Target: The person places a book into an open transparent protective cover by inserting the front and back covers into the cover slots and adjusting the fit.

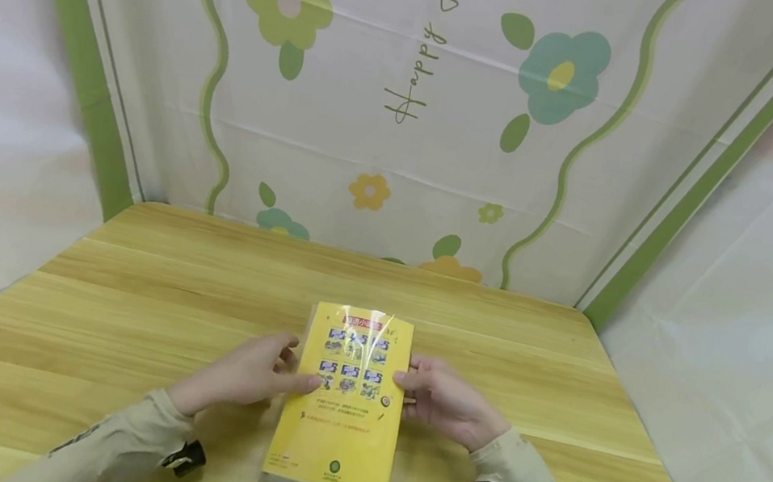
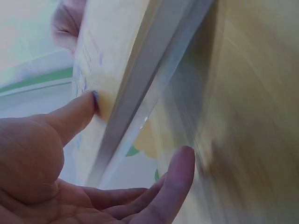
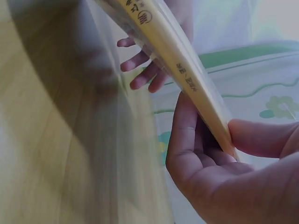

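Note:
A yellow book (image 1: 333,446) in a clear plastic cover is held over the table, its back cover with small pictures and print facing up. My right hand (image 1: 446,403) grips its spine edge, thumb on the cover and fingers curled underneath, as the right wrist view shows along the printed spine (image 3: 180,70). On the opposite side, my left hand (image 1: 248,369) rests its straight thumb on the cover near the page edge (image 2: 135,88). Its other fingers (image 2: 180,172) hang loosely below, apart from the pages, and appear spread beyond the book in the right wrist view.
The wood-grain table (image 1: 206,274) extends around both hands. A white cloth backdrop (image 1: 329,119) with printed flowers rises behind its far edge, and pale cloth hangs at both sides. Black wrist devices (image 1: 184,459) sit at both sleeves.

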`<action>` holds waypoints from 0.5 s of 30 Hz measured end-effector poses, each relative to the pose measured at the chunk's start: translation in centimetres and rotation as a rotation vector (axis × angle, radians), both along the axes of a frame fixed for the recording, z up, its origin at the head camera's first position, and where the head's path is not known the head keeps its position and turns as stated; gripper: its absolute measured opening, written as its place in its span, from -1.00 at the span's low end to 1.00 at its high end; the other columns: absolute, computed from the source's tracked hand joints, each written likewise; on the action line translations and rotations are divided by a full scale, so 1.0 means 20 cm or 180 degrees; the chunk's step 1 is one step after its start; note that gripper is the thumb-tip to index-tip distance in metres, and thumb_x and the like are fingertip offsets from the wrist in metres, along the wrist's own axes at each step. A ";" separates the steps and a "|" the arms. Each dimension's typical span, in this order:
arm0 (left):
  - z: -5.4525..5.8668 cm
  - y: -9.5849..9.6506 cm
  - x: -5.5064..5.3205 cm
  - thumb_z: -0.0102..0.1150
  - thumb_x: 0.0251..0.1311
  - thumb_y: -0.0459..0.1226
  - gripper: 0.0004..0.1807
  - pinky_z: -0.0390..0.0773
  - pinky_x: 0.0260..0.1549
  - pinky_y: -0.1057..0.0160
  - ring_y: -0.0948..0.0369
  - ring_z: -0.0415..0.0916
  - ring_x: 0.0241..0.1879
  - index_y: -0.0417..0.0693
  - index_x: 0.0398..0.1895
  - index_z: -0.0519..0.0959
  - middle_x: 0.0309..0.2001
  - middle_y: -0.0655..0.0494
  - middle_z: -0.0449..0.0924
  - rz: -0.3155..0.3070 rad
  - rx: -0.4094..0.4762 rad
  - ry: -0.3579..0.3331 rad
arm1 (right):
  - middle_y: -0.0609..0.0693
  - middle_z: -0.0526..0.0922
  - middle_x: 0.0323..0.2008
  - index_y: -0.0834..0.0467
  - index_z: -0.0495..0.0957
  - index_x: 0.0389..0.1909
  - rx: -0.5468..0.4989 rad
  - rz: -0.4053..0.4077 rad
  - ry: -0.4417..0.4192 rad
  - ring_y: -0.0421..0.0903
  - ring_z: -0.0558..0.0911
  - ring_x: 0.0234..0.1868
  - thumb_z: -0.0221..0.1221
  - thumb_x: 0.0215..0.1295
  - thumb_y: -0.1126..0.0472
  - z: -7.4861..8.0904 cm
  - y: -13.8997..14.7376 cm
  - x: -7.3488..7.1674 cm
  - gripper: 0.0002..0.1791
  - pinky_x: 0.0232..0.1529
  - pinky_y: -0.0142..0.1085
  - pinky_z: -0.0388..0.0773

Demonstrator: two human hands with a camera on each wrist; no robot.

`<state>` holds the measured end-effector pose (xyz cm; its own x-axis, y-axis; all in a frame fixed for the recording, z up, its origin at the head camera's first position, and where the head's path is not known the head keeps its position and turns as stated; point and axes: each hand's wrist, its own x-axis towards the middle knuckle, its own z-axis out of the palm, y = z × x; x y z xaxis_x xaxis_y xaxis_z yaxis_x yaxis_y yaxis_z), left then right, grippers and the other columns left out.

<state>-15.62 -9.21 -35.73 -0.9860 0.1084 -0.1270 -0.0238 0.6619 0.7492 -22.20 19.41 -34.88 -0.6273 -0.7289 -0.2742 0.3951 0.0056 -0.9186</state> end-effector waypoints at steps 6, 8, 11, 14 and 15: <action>0.00 0.00 -0.01 0.39 0.08 0.09 -0.20 0.64 -0.40 0.10 0.09 0.58 -0.43 -0.31 0.21 0.43 -0.13 -0.07 0.55 -0.0159 0.0638 -0.0189 | 0.32 0.54 0.13 0.43 0.22 0.34 -0.0126 0.0032 -0.0034 0.16 0.59 0.08 -0.06 0.46 0.37 0.03 0.01 -0.01 -0.52 0.09 -0.06 0.52; 0.00 0.00 -0.01 0.38 0.11 0.07 -0.32 0.62 -0.46 0.08 0.07 0.56 -0.50 -0.24 0.12 0.50 -0.19 -0.06 0.55 -0.0261 0.0820 -0.0216 | 0.32 0.52 0.15 0.42 0.21 0.35 -0.0155 0.0026 -0.0050 0.17 0.57 0.11 -0.07 0.46 0.37 0.03 0.01 -0.01 -0.51 0.12 -0.03 0.49; 0.01 0.00 -0.01 0.36 0.15 0.03 -0.45 0.62 -0.47 0.06 0.08 0.55 -0.47 -0.19 0.03 0.56 -0.29 -0.03 0.57 -0.0385 0.0954 -0.0189 | 0.32 0.51 0.16 0.42 0.19 0.36 -0.0178 0.0017 -0.0051 0.17 0.56 0.13 -0.06 0.46 0.38 0.04 0.02 0.00 -0.50 0.16 -0.01 0.47; 0.01 0.00 -0.02 0.36 0.17 0.00 -0.50 0.64 -0.45 0.06 0.10 0.55 -0.43 -0.18 -0.01 0.59 -0.33 0.00 0.60 -0.0416 0.1000 -0.0155 | 0.32 0.50 0.17 0.41 0.18 0.37 -0.0186 0.0030 -0.0037 0.17 0.55 0.14 -0.06 0.46 0.38 0.04 0.02 -0.01 -0.49 0.17 -0.02 0.46; 0.01 0.00 -0.02 0.36 0.17 -0.01 -0.50 0.64 -0.45 0.06 0.10 0.56 -0.42 -0.18 0.00 0.59 -0.34 0.01 0.61 -0.0415 0.1010 -0.0144 | 0.32 0.50 0.17 0.41 0.18 0.38 -0.0188 0.0038 -0.0025 0.17 0.55 0.14 -0.06 0.46 0.38 0.04 0.02 -0.01 -0.49 0.16 -0.03 0.46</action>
